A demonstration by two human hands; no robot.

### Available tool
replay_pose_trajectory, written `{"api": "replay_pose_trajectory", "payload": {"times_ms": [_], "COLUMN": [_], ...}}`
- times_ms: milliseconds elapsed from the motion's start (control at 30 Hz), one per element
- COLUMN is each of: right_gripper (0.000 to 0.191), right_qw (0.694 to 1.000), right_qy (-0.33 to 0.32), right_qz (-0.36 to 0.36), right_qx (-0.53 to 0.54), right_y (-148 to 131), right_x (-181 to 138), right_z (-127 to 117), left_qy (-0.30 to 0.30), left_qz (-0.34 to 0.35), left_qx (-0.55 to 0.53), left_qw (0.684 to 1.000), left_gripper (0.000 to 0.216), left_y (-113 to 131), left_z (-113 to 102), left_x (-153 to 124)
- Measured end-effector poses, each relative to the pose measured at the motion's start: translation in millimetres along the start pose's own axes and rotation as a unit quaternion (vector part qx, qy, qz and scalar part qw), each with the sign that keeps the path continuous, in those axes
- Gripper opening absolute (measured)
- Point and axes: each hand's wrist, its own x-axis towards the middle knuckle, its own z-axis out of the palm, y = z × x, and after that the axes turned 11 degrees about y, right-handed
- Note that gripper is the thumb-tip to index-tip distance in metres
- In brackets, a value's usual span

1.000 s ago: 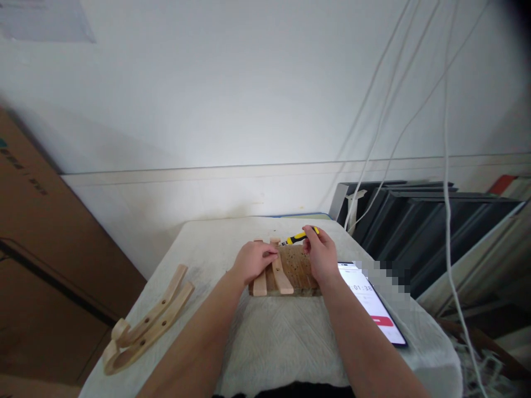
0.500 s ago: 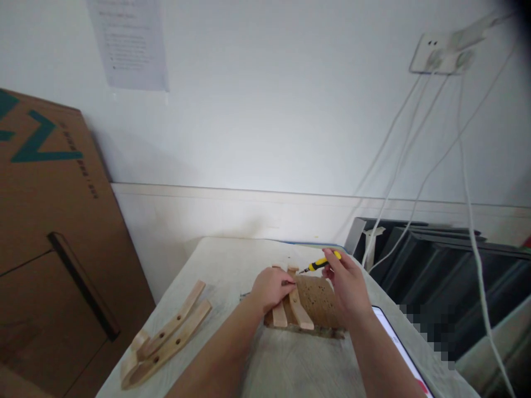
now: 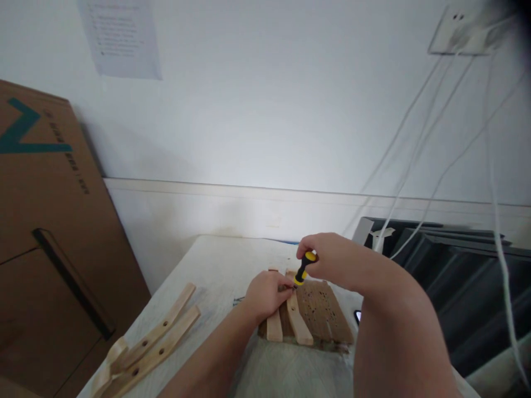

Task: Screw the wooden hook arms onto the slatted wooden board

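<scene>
A brown wooden board (image 3: 323, 312) full of small holes lies on the white-covered table (image 3: 215, 271). Two pale wooden hook pieces (image 3: 296, 320) rest across its left part. My left hand (image 3: 267, 293) presses on the hook pieces, fingers curled and pinched near the screwdriver's tip. My right hand (image 3: 327, 260) is closed around the top of a yellow-and-black screwdriver (image 3: 302, 268), held nearly upright with its tip down on the hook piece beside my left fingers.
Two more curved wooden hook pieces (image 3: 145, 351) lie at the table's left front. A large cardboard box (image 3: 45, 221) stands on the left. Dark panels (image 3: 448, 265) lean at the right, white cables (image 3: 418, 149) hang from a wall socket (image 3: 456, 30). A phone edge (image 3: 357, 316) shows beside the board.
My right hand has swung the screwdriver from lying sideways behind the board to upright over the hook piece. My left hand stays on the hooks. The view tilted up.
</scene>
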Motion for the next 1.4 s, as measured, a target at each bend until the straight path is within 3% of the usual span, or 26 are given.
{"api": "replay_pose_trajectory", "payload": {"times_ms": [100,233,367,433,633,1067,1400], "right_gripper": [0.027,0.022,0.020,0.025,0.029,0.029,0.026], "right_qw": [0.999,0.997,0.966,0.953,0.949,0.946,0.951], "right_qy": [-0.052,-0.038,-0.184,-0.206,-0.203,-0.196,-0.176], "right_qz": [0.008,0.022,0.022,0.018,-0.010,-0.003,0.017], "right_qx": [-0.016,-0.060,-0.183,-0.220,-0.243,-0.257,-0.254], "right_y": [19,25,12,5,-2,-1,-19], "right_x": [-3,4,11,13,14,17,19], "right_z": [12,8,-7,-12,-14,-9,6], "left_qy": [-0.001,-0.007,-0.018,-0.017,-0.019,-0.028,-0.019], "left_qz": [-0.004,-0.003,0.003,0.013,0.013,0.021,0.024], "left_qx": [-0.002,0.007,0.007,0.006,0.009,0.014,0.011], "left_qw": [1.000,1.000,1.000,1.000,1.000,0.999,0.999], "left_gripper": [0.022,0.024,0.024,0.024,0.024,0.024,0.022], "left_y": [-1,-2,0,0,0,1,1], "left_z": [2,4,2,2,2,2,2], "left_x": [0,2,4,5,6,6,7]}}
